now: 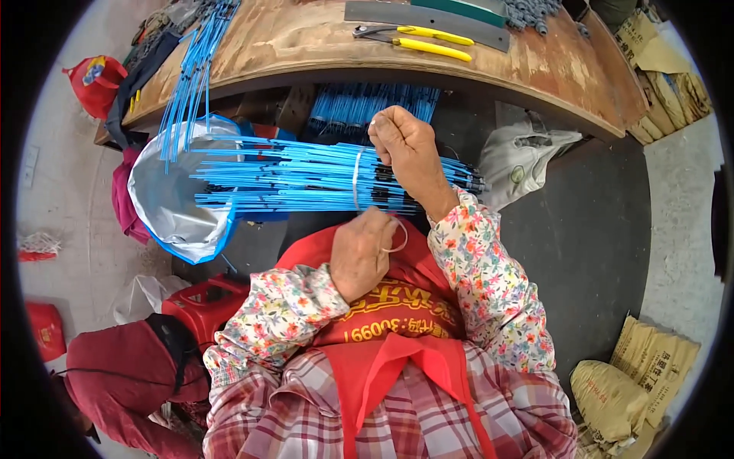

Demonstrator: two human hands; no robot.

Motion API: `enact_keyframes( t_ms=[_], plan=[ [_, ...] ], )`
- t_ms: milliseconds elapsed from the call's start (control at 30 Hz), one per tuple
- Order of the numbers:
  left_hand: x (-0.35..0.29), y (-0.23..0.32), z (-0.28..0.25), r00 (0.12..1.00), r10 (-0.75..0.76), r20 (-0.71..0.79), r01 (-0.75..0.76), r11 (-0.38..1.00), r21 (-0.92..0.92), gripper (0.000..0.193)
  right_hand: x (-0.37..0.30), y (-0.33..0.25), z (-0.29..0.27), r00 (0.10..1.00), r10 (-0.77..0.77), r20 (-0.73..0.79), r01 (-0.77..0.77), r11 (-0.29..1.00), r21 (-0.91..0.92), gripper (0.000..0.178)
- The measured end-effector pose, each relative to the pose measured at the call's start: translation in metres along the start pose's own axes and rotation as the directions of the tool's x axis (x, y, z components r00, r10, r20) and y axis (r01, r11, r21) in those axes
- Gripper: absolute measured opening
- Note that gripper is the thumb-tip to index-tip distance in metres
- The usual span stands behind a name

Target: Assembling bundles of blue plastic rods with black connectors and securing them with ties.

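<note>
A bundle of thin blue rods (283, 180) with black fittings lies across in front of me, above my lap. A white strip (356, 180) runs around the bundle right of its middle. My right hand (405, 141) is closed in a fist over the bundle's right part; what it pinches, if anything, is hidden. At the bundle's near edge, below the strip, my left hand (361, 256) is curled and slightly blurred. A thin pale loop (405, 236) sticks out beside its fingers, and the hand appears closed on it.
Pliers with yellow handles (436, 50) and a grey metal strip (489, 34) lie on the wooden bench (290, 38). More blue rods (195, 69) overhang its left end, above a silver-lined bag (168, 214). A white plastic bag (527, 164) is at right. Another person (122, 375) is at lower left.
</note>
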State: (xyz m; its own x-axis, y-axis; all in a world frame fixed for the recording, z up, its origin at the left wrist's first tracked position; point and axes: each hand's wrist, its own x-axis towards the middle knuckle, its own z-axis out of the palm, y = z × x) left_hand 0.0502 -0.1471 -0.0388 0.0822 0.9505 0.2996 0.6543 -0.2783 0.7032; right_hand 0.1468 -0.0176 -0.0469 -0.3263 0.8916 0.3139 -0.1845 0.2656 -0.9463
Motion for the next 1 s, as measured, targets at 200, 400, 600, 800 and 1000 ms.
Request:
enact_keyframes(
  t_ms=[200, 400, 600, 800, 1000],
  plan=[
    [0.018, -0.005, -0.032, 0.961, 0.223, 0.162, -0.265, 0.912, 0.312, 0.011, -0.035, -0.018, -0.005, 0.997, 0.076, 0.02, -0.078, 0.96, 0.27, 0.021],
    [0.033, -0.036, -0.031, 0.89, 0.453, 0.053, -0.433, 0.801, 0.414, 0.015, -0.085, -0.039, 0.013, 0.991, -0.121, 0.062, 0.118, 0.992, 0.045, 0.015],
    [0.048, -0.063, -0.008, 0.879, 0.475, 0.047, -0.437, 0.76, 0.481, 0.017, -0.084, -0.033, 0.043, 0.946, -0.313, 0.08, 0.322, 0.934, -0.154, 0.014],
    [0.062, -0.059, -0.004, 0.914, 0.327, 0.241, -0.383, 0.891, 0.242, 0.017, -0.095, -0.024, 0.058, 0.933, -0.234, 0.275, 0.288, 0.941, -0.178, 0.019],
    [0.061, -0.056, 0.001, 0.918, 0.322, 0.229, -0.365, 0.913, 0.18, 0.015, -0.112, -0.025, 0.076, 0.91, -0.185, 0.371, 0.24, 0.965, -0.107, 0.024]
  ],
)
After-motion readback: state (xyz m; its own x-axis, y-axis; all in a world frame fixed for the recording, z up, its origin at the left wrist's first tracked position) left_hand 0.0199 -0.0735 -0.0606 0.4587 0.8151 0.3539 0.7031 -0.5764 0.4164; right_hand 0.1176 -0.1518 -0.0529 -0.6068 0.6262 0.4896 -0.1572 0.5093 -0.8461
